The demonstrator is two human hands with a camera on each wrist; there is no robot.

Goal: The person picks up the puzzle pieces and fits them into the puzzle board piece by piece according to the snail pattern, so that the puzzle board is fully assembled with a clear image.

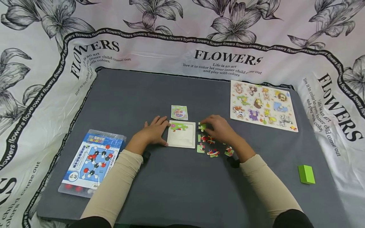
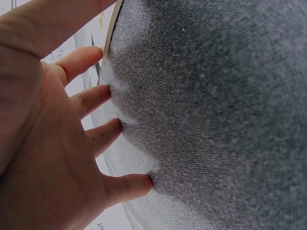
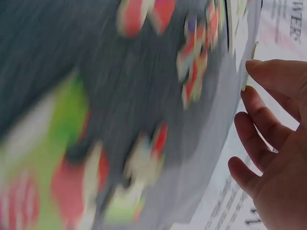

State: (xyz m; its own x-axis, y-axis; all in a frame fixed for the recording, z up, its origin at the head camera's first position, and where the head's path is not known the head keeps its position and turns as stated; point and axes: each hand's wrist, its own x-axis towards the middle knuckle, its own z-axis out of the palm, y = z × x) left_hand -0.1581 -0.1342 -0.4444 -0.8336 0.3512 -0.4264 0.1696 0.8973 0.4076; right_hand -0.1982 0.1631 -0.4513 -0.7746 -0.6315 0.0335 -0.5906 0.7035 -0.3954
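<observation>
A square puzzle frame [image 1: 181, 139] lies in the middle of the grey table, with a few joined green and pink pieces [image 1: 178, 127] along its top edge. My left hand [image 1: 152, 131] rests spread on the table, its thumb and fingertips by the frame's left edge. Between thumb and forefinger, my right hand [image 1: 222, 129] pinches a green puzzle piece [image 1: 202, 127], seen edge-on and thin in the right wrist view. Several loose puzzle pieces [image 1: 213, 153] in red, green and white lie below that hand. Above the frame sits a small picture card [image 1: 179, 112].
A board of animal pictures [image 1: 263, 106] lies at the back right. To the left is a blue-and-white packet [image 1: 92, 161] with a molecule picture, partly behind the left sleeve. A green block [image 1: 306, 174] stands near the right edge. A flower-printed cloth [image 1: 159, 52] surrounds the grey tabletop.
</observation>
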